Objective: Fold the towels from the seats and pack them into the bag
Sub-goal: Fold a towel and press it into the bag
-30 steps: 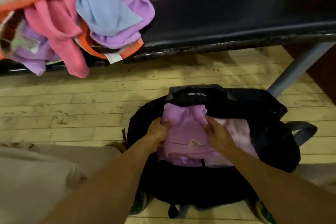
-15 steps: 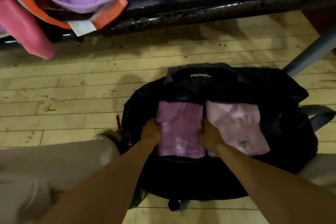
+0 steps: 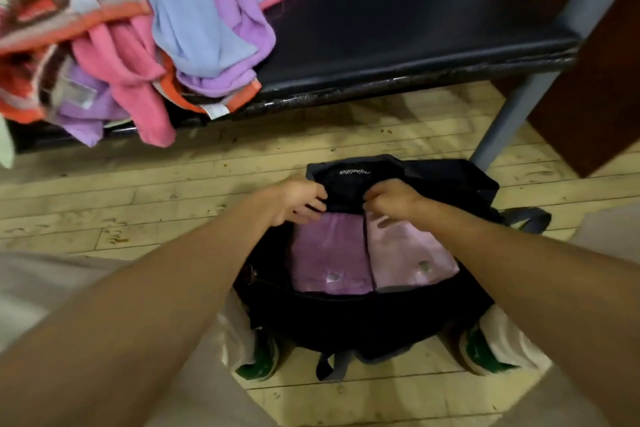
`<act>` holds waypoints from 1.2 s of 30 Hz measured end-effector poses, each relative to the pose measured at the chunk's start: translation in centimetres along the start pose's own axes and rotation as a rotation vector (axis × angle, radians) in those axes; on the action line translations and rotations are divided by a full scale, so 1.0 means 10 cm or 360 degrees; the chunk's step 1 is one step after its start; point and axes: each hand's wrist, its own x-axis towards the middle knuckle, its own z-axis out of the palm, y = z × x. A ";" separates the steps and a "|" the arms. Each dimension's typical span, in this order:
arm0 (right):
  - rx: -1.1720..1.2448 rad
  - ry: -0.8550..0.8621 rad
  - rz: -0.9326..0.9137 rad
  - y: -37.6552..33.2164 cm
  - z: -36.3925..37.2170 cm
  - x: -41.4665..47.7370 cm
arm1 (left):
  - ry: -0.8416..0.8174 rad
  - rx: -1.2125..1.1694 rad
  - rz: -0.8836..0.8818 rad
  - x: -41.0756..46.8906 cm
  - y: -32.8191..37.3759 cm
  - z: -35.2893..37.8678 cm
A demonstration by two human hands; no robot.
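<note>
Your left hand (image 3: 301, 199) and right hand (image 3: 393, 199) both have fingers curled onto the far flap of the black bag (image 3: 450, 184) at frame centre, above the folded purple towel (image 3: 329, 253) and pink towel (image 3: 405, 253) inside, while unfolded towels (image 3: 156, 28) heap on the seat (image 3: 415, 28) upper left.

From my feed, the bag (image 3: 363, 315) reads as dark, matt woven fabric, with a smoother flap (image 3: 349, 180) at its 12 o'clock edge. Inside, the purple towel (image 3: 329, 253) and the paler pink towel (image 3: 408, 253) at its 3 o'clock look like soft, napped cloth. The heap of towels (image 3: 138, 38) at 10 o'clock is fuzzy terry. The seat (image 3: 398, 28) shows smooth black padding with a slight sheen, its front edge scuffed and glossy. The floor (image 3: 121, 211) is worn, pale wood planking; the leg (image 3: 512, 114) looks like painted metal.
</note>
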 end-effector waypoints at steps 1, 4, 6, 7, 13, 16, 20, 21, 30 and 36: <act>0.0017 -0.0039 -0.0060 -0.16 -0.12 -0.13 | -0.0023 -0.0090 0.0074 -0.14 0.13 -0.06; 0.0059 -0.0055 -0.0304 -0.65 -0.43 -0.47 | 0.0055 -0.0239 0.0360 -0.53 0.49 -0.30; 0.0071 0.0049 -0.0456 -0.96 -0.59 -0.65 | 0.0146 -0.0275 0.0514 -0.75 0.63 -0.49; 0.0082 0.0081 -0.0508 -1.10 -0.64 -0.72 | 0.0176 -0.0296 0.0573 -0.84 0.67 -0.58; 0.0024 0.0095 -0.0752 -1.92 -0.69 -0.94 | 0.0506 -0.0453 0.0891 -1.21 0.75 -1.26; -0.0002 0.0127 -0.0875 -2.22 -0.59 -0.81 | 0.0699 -0.0618 0.0970 -1.19 0.59 -1.56; 0.0031 0.0165 -0.1010 -2.57 -0.36 -0.60 | 0.0661 -0.1202 0.0815 -1.16 0.49 -1.82; 0.0065 0.0157 -0.1036 -2.66 -0.29 -0.54 | 0.0733 -0.1243 0.0864 -1.16 0.50 -1.88; 0.0361 0.0068 -0.1049 -3.11 0.30 -0.38 | 0.1933 0.0862 0.0687 -0.83 0.16 -2.51; 0.0420 0.0008 -0.1004 -3.05 0.40 -0.45 | 0.1930 0.0796 0.0645 -0.67 0.07 -2.50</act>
